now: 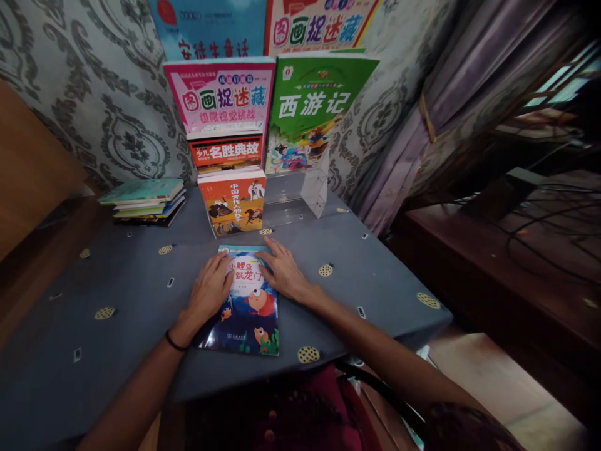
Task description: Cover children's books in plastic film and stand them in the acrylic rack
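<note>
A blue children's picture book with cartoon fish on its cover lies closed and flat near the table's front. My left hand, a dark band round its wrist, rests over the book's upper left side with its fingers stretched along the cover. From the other side, my right hand touches the upper right edge, fingers spread and lying flat. Just beyond the hands, an orange book stands upright in a clear tiered stand.
Higher in the stand are a red book, a pink book, a green book, a blue book and another pink book. A book pile lies at the back left of the cloth-covered table. Cables lie right.
</note>
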Demonstrator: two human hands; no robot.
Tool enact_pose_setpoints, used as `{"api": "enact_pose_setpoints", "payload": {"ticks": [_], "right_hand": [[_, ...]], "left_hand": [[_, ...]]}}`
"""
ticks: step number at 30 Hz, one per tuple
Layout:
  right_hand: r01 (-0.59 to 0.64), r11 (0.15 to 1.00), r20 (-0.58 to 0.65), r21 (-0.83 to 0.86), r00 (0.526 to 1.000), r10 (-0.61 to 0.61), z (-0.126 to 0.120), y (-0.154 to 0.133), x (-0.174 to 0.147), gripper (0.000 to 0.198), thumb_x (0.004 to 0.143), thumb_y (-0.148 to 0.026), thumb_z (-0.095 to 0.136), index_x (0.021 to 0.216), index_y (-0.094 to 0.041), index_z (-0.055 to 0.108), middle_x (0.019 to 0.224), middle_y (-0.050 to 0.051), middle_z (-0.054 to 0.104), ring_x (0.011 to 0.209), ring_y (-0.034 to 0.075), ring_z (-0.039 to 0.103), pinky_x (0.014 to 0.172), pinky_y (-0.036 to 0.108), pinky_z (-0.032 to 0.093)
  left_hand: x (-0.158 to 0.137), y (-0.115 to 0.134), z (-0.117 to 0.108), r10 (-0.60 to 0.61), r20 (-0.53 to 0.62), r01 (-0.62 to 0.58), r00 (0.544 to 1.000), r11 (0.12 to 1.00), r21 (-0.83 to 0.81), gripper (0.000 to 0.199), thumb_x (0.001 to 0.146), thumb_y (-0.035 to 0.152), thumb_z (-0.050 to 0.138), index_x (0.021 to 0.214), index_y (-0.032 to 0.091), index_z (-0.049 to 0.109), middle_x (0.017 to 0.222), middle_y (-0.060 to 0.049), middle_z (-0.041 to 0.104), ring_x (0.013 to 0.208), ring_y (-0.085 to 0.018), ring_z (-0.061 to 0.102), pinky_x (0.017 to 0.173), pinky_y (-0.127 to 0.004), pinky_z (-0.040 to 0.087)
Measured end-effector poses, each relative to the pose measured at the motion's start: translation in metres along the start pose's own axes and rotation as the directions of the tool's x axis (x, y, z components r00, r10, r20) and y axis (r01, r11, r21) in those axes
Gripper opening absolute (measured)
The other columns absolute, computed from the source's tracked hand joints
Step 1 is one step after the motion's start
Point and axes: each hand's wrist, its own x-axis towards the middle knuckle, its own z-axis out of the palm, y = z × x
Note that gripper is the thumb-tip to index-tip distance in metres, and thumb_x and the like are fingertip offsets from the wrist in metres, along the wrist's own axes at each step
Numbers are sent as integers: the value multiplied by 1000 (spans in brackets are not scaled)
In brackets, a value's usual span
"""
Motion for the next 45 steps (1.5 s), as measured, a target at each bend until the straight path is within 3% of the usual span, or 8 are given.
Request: {"api": "enact_pose_setpoints", "payload": {"ticks": [2,6,16,25,29,34,42,45], "right_hand": [[-58,998,45,9,997,58,1,2,-1,41,97,-27,53,136,-15,60,156,22,38,143,34,38,111,54,37],[-85,996,18,-14,996,85,4,1,-7,42,100,-32,50,139,-19,57,156,20,39,141,34,41,112,53,37],[-53,998,-31,23,998,54,10,12,-8,44,100,-29,48,140,-14,55,152,23,45,137,33,47,110,54,39],[-170,985,-66,-12,983,169,5,18,-6,43,98,-30,48,136,-13,59,146,20,53,131,34,51,107,50,41],[-194,978,-82,-77,979,188,-1,14,-8,40,98,-30,49,130,-10,63,129,22,61,118,36,56,98,49,45],[-185,978,-114,-99,978,174,-2,9,-15,34,98,-29,50,127,-19,64,107,15,66,101,29,60,91,39,49],[-72,990,-49,120,996,79,8,17,7,39,93,-18,52,131,-18,63,116,12,68,107,25,61,95,38,50],[-64,996,-44,54,997,67,5,14,14,37,92,-16,53,127,-17,65,131,16,62,118,29,57,100,46,47]], "left_hand": [[-1,-1,1,-38,1,38,999,999,14,35,99,28,42,128,16,58,140,-17,54,131,-31,51,110,-53,43],[-2,-5,3,-107,7,107,994,993,41,40,98,32,43,132,14,56,142,-20,51,133,-33,49,111,-54,42],[-3,-6,5,-81,-22,82,996,996,27,38,99,32,44,132,19,55,144,-16,53,137,-33,47,113,-55,41],[-3,-6,6,-72,4,72,997,996,59,39,99,31,43,132,13,56,146,-21,51,137,-34,48,113,-55,40],[-4,-7,8,-80,-11,81,997,996,28,40,100,32,42,133,13,56,146,-20,51,136,-33,49,114,-54,40],[-5,-8,14,-111,-26,110,993,993,-31,39,99,30,43,135,18,55,146,-15,51,137,-30,48,114,-50,42],[-8,3,-2,-124,-55,130,991,981,141,35,98,31,46,128,19,59,124,-15,58,114,-31,56,101,-52,48],[-4,-6,-11,-156,-43,161,987,976,144,31,97,25,44,121,19,62,111,-12,62,103,-28,58,96,-48,50]]}}
